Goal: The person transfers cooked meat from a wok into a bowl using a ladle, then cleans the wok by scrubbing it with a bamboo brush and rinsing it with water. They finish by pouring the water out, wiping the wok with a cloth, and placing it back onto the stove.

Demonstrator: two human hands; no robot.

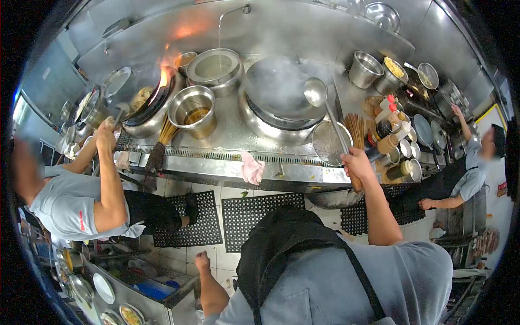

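Note:
My right hand [357, 164] is closed round the handle of a long metal ladle [315, 92]. The ladle's bowl hangs over the right side of a large dark wok [271, 89], from which steam rises. Just below that bowl, a round wire strainer [328, 145] lies at the stove's front edge. A bamboo wok brush [355, 129] is close beside my right hand, its handle pointing down. Low on the left, my left hand [202, 262] hangs away from the stove with its fingers curled and nothing visible in them.
A steel pot of brown liquid [192, 112] and a pot under running water [214, 65] stand left of the wok. A co-worker [81, 200] handles a flaming wok [154, 103]. Sauce bottles [385, 111] and another person [471, 162] are right. A pink cloth [252, 168] hangs in front.

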